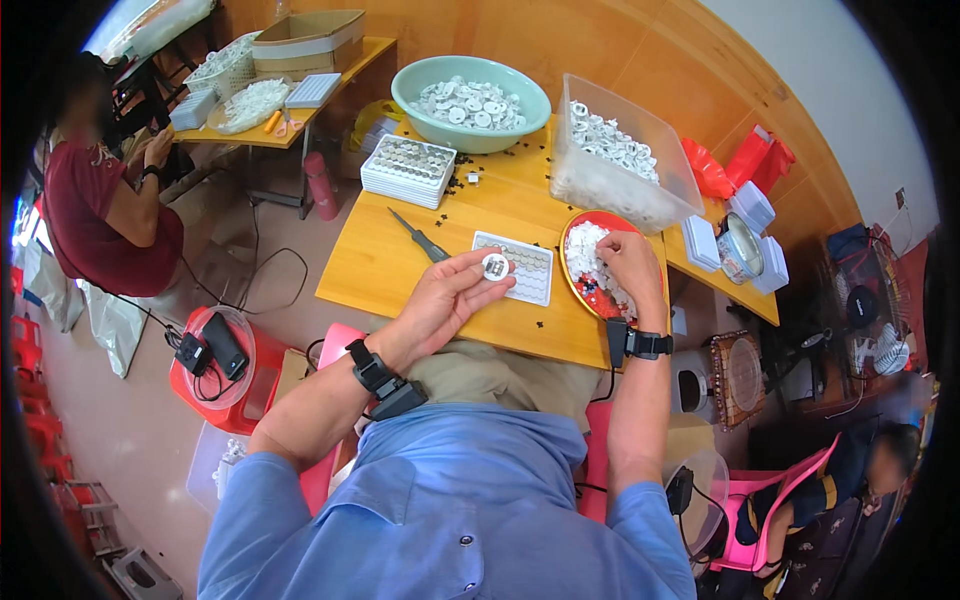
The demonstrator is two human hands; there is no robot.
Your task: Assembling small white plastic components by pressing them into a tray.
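Observation:
My left hand [440, 300] holds a small round white plastic part [495, 267] with metal pieces on its face, gripped between thumb and fingers. My right hand [634, 265] reaches into a red plate [592, 297] heaped with small white pieces [583, 245]. Its fingertips are pinched together, and whatever is between them is too small to make out. Between the hands lies a white tray [541, 291] with rows of round pits, some filled with parts. Beside my left hand rests a tool [425, 240] with a dark grip and a thin pointed shaft.
A pale green basin [470, 138] and a clear plastic bin [625, 203], both full of white parts, stand at the back. A stack of filled trays [405, 188] sits at left. Black bits are scattered on the wooden table [370, 265]. Another person [110, 210] works at the far left.

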